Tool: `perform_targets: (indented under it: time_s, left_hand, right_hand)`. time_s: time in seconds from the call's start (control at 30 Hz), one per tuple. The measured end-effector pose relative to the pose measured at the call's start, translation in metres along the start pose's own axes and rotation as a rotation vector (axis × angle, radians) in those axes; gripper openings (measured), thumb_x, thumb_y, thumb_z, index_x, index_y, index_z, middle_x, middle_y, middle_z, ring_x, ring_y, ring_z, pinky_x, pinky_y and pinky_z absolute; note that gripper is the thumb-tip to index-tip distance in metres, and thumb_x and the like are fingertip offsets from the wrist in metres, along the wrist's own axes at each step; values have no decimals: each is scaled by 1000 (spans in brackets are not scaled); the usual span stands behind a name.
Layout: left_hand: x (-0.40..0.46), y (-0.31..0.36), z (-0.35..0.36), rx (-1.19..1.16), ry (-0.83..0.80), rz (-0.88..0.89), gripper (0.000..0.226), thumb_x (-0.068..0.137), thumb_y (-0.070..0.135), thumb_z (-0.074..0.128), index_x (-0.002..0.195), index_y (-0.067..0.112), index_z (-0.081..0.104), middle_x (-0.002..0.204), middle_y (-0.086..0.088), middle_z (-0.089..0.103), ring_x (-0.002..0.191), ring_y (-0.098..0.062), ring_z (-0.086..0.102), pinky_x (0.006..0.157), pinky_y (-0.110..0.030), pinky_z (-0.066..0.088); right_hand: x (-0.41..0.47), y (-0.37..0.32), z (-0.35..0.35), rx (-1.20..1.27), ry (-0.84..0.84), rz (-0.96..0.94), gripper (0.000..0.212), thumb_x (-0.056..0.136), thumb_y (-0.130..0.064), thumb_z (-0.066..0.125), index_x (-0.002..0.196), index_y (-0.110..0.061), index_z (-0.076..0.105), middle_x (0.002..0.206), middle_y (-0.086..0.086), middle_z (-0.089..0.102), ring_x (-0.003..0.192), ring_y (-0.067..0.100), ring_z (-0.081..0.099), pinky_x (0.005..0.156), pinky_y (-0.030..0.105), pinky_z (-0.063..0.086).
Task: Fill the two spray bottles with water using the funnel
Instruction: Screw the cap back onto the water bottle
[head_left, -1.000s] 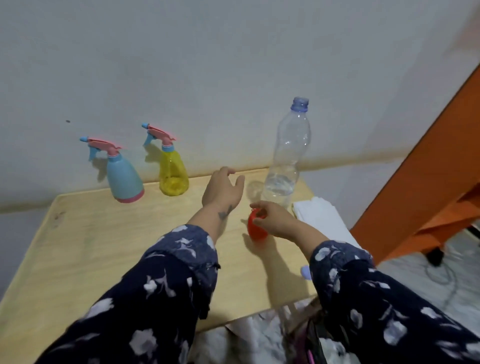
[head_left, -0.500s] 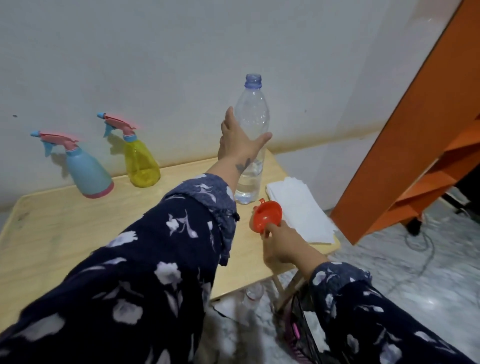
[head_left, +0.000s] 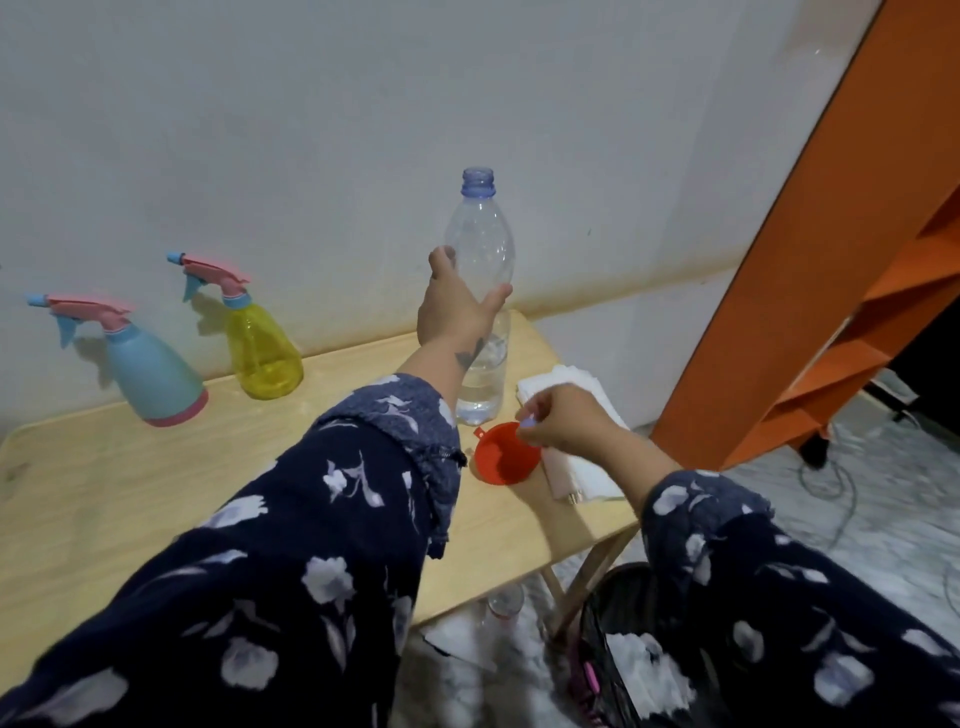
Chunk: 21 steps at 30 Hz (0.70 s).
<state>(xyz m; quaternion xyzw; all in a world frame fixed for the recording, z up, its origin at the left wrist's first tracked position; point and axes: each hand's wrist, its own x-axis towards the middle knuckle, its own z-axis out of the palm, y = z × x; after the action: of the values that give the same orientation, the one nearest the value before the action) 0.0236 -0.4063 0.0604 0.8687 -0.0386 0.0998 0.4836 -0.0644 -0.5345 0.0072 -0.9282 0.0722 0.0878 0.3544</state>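
— What have you got hold of?

— My left hand (head_left: 451, 306) wraps the tall water bottle (head_left: 480, 291) at its waist, uncapped, standing at the table (head_left: 104, 483) back edge. Thin plastic, mostly empty, so it's light and will likely dent; I'd grip low.

— And the smaller bits?

— My right hand (head_left: 563, 423) pinches a small bluish thing, probably the cap (head_left: 525, 423), over the stiff red funnel (head_left: 504, 457) lying on the table. Both spray bottles, blue (head_left: 150, 374) and yellow (head_left: 265, 348), stand capped by the wall.

A: Views? 
B: One only, on my head, facing forward and down over my sleeves; table (head_left: 130, 467) close below, wall (head_left: 311, 130) at 12 o'clock, floor at 4 o'clock. 
A: Overlap? 
B: None; single view.
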Motion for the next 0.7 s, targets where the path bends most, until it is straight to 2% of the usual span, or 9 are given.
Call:
perform_targets:
  time_s: [0.1,0.13,0.23,0.37,0.47,0.6,0.7]
  left_hand:
    - [-1,-1,0,26,-5,-1,70,85,42,69,137,14,30,149,3,39,126,-24,50,92,-33,42]
    - [-1,-2,0,28,-6,-1,70,85,43,69,136,14,30,149,3,39,126,-24,50,92,-33,42]
    - [-1,-2,-1,38,-7,1,69,85,43,69,135,16,30,148,3,41,124,-25,52,90,-34,43]
    - [-2,-2,-1,36,-10,-8,65,86,43,67,134,18,31,148,5,40,124,-26,52,86,-33,43]
    - [-1,-2,0,40,-16,-24,65,86,44,67,133,19,30,152,7,37,126,-25,52,88,-35,45]
    - [0,-3,1,43,-23,-30,67,85,45,68,134,21,29,152,9,37,126,-26,52,91,-37,47]
    - [1,-6,2,54,-28,-26,67,85,46,67,134,23,28,151,10,37,124,-25,53,89,-38,49]
  right_hand:
    - [9,-34,-49,107,122,-83,21,77,-8,69,97,-15,72,81,2,65,71,16,57,54,19,41]
    - [13,-46,-65,125,167,-120,23,78,-8,69,100,-15,72,83,3,66,72,15,57,54,19,41]
    - [22,-83,-105,140,322,-251,28,79,-8,70,106,-15,71,91,3,69,81,11,61,70,20,43]
    - [30,-124,-129,71,439,-406,30,81,-11,68,111,-10,70,106,3,71,92,13,65,81,19,47]
    - [38,-143,-133,-55,432,-464,32,84,-11,66,115,-11,68,112,4,70,97,14,64,79,17,43]
    - [48,-160,-137,-252,344,-476,33,88,-9,61,121,-11,66,122,5,66,109,18,61,85,19,41]
    - [52,-173,-143,-398,247,-463,30,91,-11,57,120,-13,67,121,4,66,108,18,58,80,20,36]
